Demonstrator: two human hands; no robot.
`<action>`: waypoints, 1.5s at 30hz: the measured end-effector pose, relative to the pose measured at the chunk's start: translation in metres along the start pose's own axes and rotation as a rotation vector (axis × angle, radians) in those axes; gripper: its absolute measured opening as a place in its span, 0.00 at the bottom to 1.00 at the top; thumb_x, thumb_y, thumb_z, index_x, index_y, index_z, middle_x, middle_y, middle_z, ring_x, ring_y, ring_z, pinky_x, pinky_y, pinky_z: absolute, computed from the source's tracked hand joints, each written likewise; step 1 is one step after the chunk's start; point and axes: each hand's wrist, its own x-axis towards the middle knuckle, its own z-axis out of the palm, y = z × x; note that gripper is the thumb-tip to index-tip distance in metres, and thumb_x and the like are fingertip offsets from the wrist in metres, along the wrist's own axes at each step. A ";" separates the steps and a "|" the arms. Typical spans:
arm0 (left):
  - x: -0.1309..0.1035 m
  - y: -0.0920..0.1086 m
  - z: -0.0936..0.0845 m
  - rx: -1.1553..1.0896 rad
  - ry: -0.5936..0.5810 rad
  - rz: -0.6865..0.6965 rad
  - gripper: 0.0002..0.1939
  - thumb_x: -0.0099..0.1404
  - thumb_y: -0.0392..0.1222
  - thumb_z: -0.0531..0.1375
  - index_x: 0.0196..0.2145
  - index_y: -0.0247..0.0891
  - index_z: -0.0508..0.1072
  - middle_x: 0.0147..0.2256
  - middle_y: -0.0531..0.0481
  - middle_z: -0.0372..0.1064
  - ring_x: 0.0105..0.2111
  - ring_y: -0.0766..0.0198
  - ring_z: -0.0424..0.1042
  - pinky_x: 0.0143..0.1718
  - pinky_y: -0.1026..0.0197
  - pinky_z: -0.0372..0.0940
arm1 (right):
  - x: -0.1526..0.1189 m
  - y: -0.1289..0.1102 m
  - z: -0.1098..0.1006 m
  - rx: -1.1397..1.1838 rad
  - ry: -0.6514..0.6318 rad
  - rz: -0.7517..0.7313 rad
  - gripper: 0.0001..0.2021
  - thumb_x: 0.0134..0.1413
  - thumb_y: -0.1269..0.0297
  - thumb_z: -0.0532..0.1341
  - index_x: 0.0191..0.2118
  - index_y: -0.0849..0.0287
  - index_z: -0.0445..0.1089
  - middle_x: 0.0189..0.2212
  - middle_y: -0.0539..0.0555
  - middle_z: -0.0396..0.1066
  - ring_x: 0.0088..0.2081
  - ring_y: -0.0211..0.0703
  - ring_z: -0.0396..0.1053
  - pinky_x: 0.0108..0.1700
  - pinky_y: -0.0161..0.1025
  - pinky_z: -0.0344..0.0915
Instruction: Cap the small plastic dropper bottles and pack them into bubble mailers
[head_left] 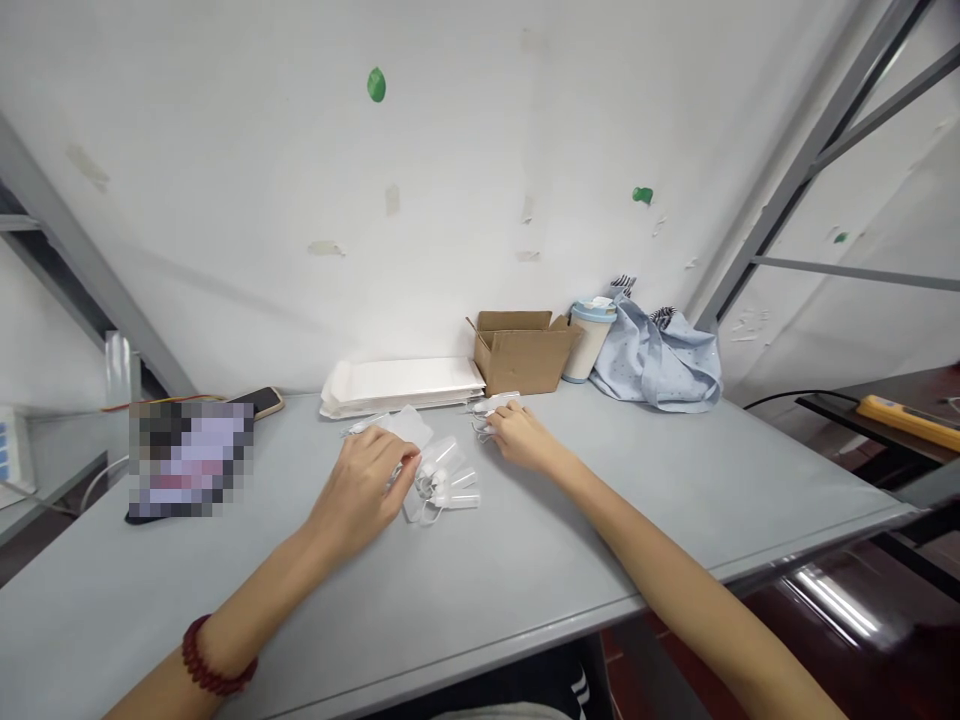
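Left hand [373, 478]: fingers curled narrow at clear plastic pieces [444, 482]. Right hand [517, 432]: fingertips bunched on small white parts [504, 402]. One open brown cardboard box [523, 352].

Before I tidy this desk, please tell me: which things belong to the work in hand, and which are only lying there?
In use, it seems: small clear-and-white pieces, by the left hand and right hand.
Seemingly lying about: cardboard box, lidded cup, blue bag, phone. Unclear: flat white stack.

Clear, white-looped plastic pieces [459, 498] lie fanned on the table [525, 570].
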 end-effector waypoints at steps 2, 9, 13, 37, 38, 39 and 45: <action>0.000 0.001 0.000 -0.007 0.005 0.006 0.09 0.68 0.37 0.49 0.33 0.38 0.68 0.30 0.49 0.70 0.34 0.59 0.65 0.37 0.55 0.56 | 0.000 0.000 -0.001 0.021 0.025 -0.010 0.08 0.55 0.78 0.56 0.38 0.64 0.69 0.39 0.63 0.70 0.45 0.52 0.64 0.45 0.47 0.61; 0.000 0.003 0.000 -0.018 0.016 0.016 0.09 0.68 0.37 0.50 0.34 0.38 0.69 0.30 0.49 0.70 0.34 0.59 0.65 0.36 0.55 0.56 | -0.006 -0.012 -0.014 0.356 0.248 -0.134 0.08 0.53 0.75 0.62 0.40 0.61 0.68 0.39 0.58 0.68 0.41 0.45 0.66 0.43 0.43 0.63; -0.001 0.002 0.002 -0.022 0.019 0.016 0.08 0.68 0.37 0.50 0.34 0.38 0.69 0.30 0.49 0.71 0.35 0.58 0.65 0.37 0.55 0.56 | -0.012 -0.024 -0.022 0.472 0.319 -0.203 0.08 0.54 0.75 0.62 0.41 0.61 0.68 0.39 0.57 0.67 0.38 0.43 0.67 0.41 0.41 0.65; -0.001 0.009 0.001 -0.282 -0.012 -0.123 0.09 0.67 0.43 0.54 0.32 0.40 0.73 0.30 0.51 0.73 0.34 0.60 0.68 0.37 0.57 0.61 | -0.025 -0.053 -0.043 0.691 0.299 -0.291 0.09 0.62 0.66 0.54 0.40 0.62 0.70 0.33 0.56 0.73 0.34 0.40 0.68 0.38 0.38 0.64; 0.000 0.011 0.000 -0.337 -0.016 -0.178 0.10 0.66 0.44 0.54 0.32 0.41 0.73 0.30 0.51 0.73 0.34 0.60 0.68 0.37 0.58 0.62 | -0.026 -0.054 -0.043 0.703 0.291 -0.285 0.09 0.62 0.66 0.54 0.40 0.62 0.70 0.33 0.55 0.73 0.33 0.40 0.67 0.38 0.38 0.64; 0.001 0.012 -0.003 -0.395 -0.024 -0.238 0.11 0.66 0.46 0.54 0.31 0.41 0.73 0.31 0.51 0.73 0.34 0.60 0.69 0.36 0.59 0.63 | -0.026 -0.055 -0.044 0.717 0.280 -0.279 0.09 0.62 0.66 0.54 0.39 0.61 0.71 0.33 0.55 0.73 0.33 0.39 0.67 0.37 0.38 0.64; 0.007 0.017 -0.012 -0.663 -0.070 -0.438 0.14 0.63 0.52 0.57 0.30 0.40 0.75 0.30 0.51 0.75 0.33 0.60 0.72 0.37 0.59 0.66 | -0.028 -0.057 -0.048 0.825 0.226 -0.245 0.09 0.61 0.65 0.55 0.38 0.61 0.71 0.33 0.54 0.74 0.34 0.39 0.68 0.37 0.37 0.63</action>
